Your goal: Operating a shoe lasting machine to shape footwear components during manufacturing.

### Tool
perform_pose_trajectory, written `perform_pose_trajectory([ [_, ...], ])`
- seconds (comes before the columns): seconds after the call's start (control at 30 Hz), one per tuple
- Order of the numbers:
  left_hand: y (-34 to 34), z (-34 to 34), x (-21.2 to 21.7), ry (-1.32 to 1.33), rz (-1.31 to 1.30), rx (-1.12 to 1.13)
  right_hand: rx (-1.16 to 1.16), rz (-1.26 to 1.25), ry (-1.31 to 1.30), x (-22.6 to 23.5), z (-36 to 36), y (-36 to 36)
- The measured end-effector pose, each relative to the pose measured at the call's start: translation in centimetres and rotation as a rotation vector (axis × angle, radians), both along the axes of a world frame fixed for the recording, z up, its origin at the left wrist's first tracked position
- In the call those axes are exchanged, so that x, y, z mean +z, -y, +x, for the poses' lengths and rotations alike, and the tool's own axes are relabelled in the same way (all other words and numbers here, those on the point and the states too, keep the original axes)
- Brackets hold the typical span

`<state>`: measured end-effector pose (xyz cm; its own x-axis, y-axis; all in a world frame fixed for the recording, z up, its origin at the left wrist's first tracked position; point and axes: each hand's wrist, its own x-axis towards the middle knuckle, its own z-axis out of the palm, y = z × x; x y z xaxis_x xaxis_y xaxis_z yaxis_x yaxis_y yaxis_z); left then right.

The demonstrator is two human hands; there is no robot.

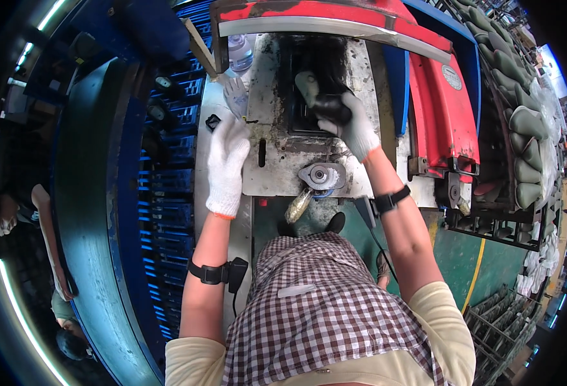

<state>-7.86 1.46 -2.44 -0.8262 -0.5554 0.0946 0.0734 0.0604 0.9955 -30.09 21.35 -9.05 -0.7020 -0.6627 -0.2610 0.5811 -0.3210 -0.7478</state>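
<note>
Gripping a dark, rounded moulded part [330,106], the gloved right hand [354,125] closes around it over the black recess [309,71] of the stained grey tabletop [277,174]. Left hand [227,164] rests flat, fingers extended, on the tabletop's left edge.

Gloves [227,164]: white knitted cloth, matt. Worktable [277,161]: worn, stained metal, rough. Machine guard [444,109]: glossy red painted metal.
</note>
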Motion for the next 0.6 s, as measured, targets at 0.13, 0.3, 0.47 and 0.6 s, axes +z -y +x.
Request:
perform_pose_trajectory([
  [0.13,-0.7,1.5,-3.7,0.139,0.806,-0.107,-0.023,-0.154,0.176,2.6,7.3,0.1],
  [0.3,-2.1,3.3,-4.6,-0.061,0.988,-0.147,0.273,0.007,-0.16,4.0,14.6,2.8],
  [0.47,-0.4,9.1,-6.5,-0.165,1.338,0.095,0.452,0.664,-1.444,2.2,14.5,2.8],
  [0.6,4.2,13.9,-12.5,-0.052,0.955,0.503,0.086,1.157,-1.551,-0.5,12.5,1.3],
])
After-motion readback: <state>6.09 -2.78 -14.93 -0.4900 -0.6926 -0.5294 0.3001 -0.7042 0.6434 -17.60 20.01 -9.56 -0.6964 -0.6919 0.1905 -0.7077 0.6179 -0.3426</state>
